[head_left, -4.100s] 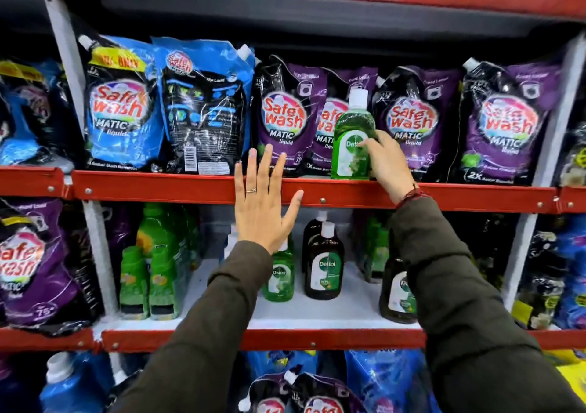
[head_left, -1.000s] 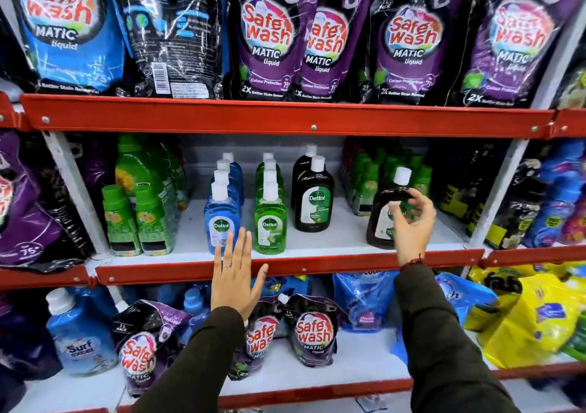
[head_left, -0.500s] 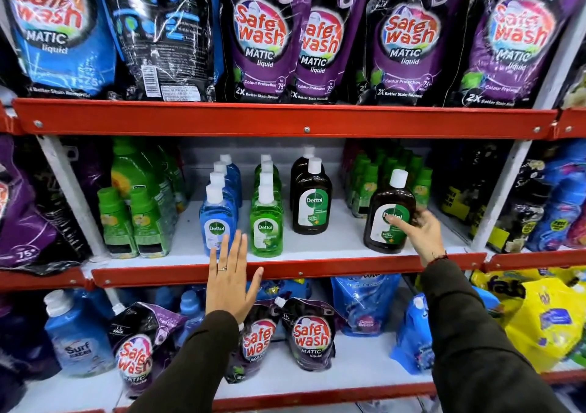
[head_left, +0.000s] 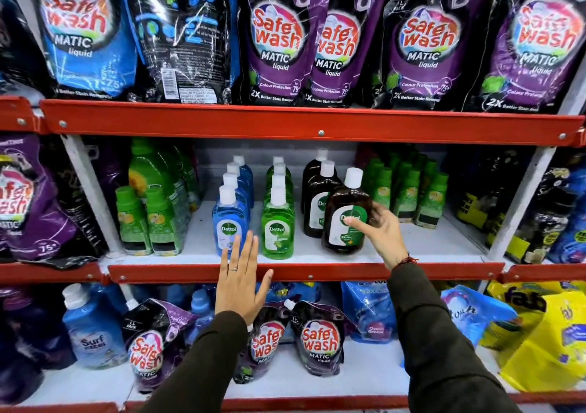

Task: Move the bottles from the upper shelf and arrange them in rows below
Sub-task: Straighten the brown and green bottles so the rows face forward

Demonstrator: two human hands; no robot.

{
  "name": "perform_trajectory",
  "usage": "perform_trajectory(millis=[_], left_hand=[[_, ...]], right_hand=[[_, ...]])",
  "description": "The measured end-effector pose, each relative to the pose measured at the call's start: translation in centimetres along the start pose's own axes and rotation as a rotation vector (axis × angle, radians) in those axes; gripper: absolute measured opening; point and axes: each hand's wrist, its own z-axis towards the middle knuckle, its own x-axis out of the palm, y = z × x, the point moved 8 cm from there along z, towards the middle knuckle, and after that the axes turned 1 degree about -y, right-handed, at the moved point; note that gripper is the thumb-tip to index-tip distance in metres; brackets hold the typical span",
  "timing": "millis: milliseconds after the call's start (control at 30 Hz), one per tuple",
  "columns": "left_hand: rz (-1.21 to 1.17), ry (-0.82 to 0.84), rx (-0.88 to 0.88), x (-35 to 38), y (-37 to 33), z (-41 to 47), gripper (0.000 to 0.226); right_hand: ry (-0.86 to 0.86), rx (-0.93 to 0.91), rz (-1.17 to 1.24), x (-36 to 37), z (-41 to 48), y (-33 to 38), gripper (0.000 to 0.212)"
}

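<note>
My right hand (head_left: 377,233) grips a brown Dettol bottle (head_left: 345,214) with a white cap, standing at the front of the brown row (head_left: 317,197) on the middle shelf (head_left: 304,271). Left of it runs a row of green Dettol bottles (head_left: 277,228), then a row of blue Dettol bottles (head_left: 229,222). My left hand (head_left: 241,282) lies flat with spread fingers against the red front lip of that shelf, in front of the blue row, holding nothing.
The upper shelf (head_left: 285,120) holds Safe Wash pouches (head_left: 276,38). Small green bottles stand at the left (head_left: 146,219) and right (head_left: 409,187) of the middle shelf. Bare white shelf lies right of the brown bottle. More pouches (head_left: 320,343) and a Surf bottle (head_left: 92,330) sit below.
My right hand has slid the brown bottle leftwards, from the right part of the middle shelf to just in front of the brown row. My left hand stays on the shelf lip.
</note>
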Motion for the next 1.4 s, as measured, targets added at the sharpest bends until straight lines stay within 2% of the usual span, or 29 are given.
perform_trajectory(millis=[233,433,533,633,733,833,933,1000,1100,1167,1267,1400], left_hand=[[0.0,0.009,0.004,-0.1,0.0,0.0,0.077],[-0.049,0.008,-0.027,-0.3,-0.2,0.1,0.075],[-0.151,-0.002,-0.018,-0.8,-1.5,0.0,0.072],[-0.344,-0.024,0.101,-2.1,-5.2,0.5,0.069],[-0.591,0.001,0.161,-3.2,-9.5,1.6,0.073],[-0.863,0.125,0.001,-2.7,-12.3,3.1,0.083],[-1.106,0.263,-0.307,-1.6,-13.5,4.7,0.078],[-1.215,0.328,-0.46,-1.2,-13.6,5.6,0.074],[-1.262,0.332,-0.478,-1.1,-13.5,6.7,0.071],[-1.253,0.325,-0.462,-0.8,-13.3,6.9,0.07],[-1.231,0.335,-0.471,-0.3,-13.2,6.9,0.074],[-1.247,0.361,-0.48,0.0,-13.2,6.8,0.091]], right_hand=[[0.07,-0.011,0.006,3.1,0.0,-0.8,0.04],[0.1,0.0,0.033,4.0,0.0,-0.9,0.043],[0.099,-0.008,0.031,4.0,-0.3,-0.8,0.044],[0.091,-0.015,-0.003,4.1,-0.8,-1.2,0.048],[0.026,0.012,0.01,4.1,-2.1,-1.8,0.07],[-0.038,0.061,0.14,4.2,-3.3,-2.3,0.069],[-0.046,0.096,0.17,4.5,-3.7,-2.9,0.071],[-0.039,0.104,0.181,4.6,-3.5,-3.5,0.058],[-0.048,0.113,0.205,4.4,-3.1,-4.0,0.033],[-0.049,0.11,0.198,4.4,-3.0,-4.1,0.028],[-0.048,0.116,0.179,4.3,-2.7,-4.5,0.033],[-0.046,0.126,0.177,4.4,-3.0,-4.3,0.054]])
